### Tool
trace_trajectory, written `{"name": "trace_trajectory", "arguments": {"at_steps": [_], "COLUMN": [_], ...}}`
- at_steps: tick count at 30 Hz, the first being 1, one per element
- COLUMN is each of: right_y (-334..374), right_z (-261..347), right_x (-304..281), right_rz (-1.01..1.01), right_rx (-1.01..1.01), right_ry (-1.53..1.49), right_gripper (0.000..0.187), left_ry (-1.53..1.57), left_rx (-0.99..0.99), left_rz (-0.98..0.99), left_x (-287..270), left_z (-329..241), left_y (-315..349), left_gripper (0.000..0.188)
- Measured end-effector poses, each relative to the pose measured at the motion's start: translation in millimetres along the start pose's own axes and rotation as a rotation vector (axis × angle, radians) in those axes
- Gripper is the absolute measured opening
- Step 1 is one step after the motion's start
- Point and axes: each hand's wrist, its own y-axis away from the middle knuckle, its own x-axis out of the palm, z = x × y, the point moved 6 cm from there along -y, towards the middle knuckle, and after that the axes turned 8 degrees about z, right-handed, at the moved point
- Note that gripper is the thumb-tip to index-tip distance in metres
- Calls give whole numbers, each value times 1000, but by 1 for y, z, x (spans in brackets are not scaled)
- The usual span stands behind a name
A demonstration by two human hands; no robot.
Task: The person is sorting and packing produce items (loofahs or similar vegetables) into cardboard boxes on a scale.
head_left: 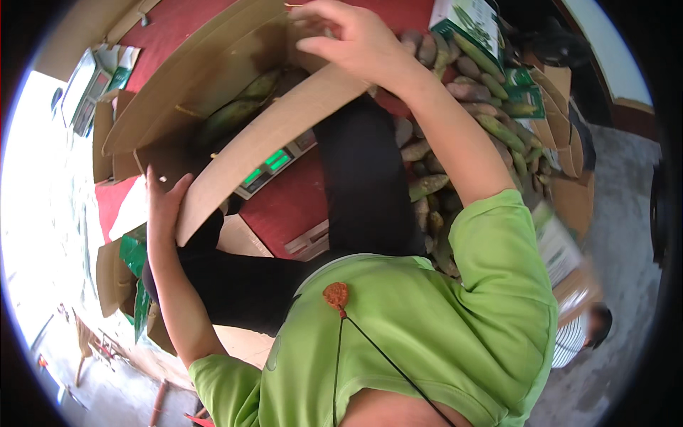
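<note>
A cardboard box (245, 153) with raised flaps stands in front of me, and long green vegetables (231, 121) lie inside it. My left hand (165, 196) is at the near left end of the box, thumb and fingers apart beside the flap edge. At the far right corner, my right hand (348, 39) is over the rim with its fingers bent and spread from the thumb, gripping nothing I can see. Under the box's near side, partly covered by it, a scale shows a lit green display (267, 165).
To my right is a heap of green and brownish-purple vegetables (491, 121), with a printed carton (469, 28) behind it. Open cartons (114, 274) stand at my left. A second scale (82, 89) is at the far left. A person (580, 334) is at the lower right.
</note>
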Motion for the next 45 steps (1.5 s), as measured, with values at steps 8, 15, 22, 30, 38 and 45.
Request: {"name": "trace_trajectory", "arguments": {"at_steps": [8,15,22,30,38,45], "right_y": [218,361,401,415,404,406], "right_z": [-182,-223,-240,-262,-251,-254], "right_x": [-40,36,59,92,90,61], "right_rz": [-273,78,620,988,1056,840], "right_rx": [620,886,1006,895,992,1303], "right_ry": [-9,446,993,1114,1123,1006], "right_gripper": [32,29,39,34,32,56], "left_ry": [-13,44,92,203,188,152], "left_rx": [-37,-83,-67,-21,-31,-41], "left_rz": [35,45,45,-20,-5,-15], "left_x": [4,4,5,5,7,6], "left_z": [-7,3,-8,-4,11,5], "left_y": [1,1,2,6,1,-1], "left_gripper": [92,92,93,94,99,102]}}
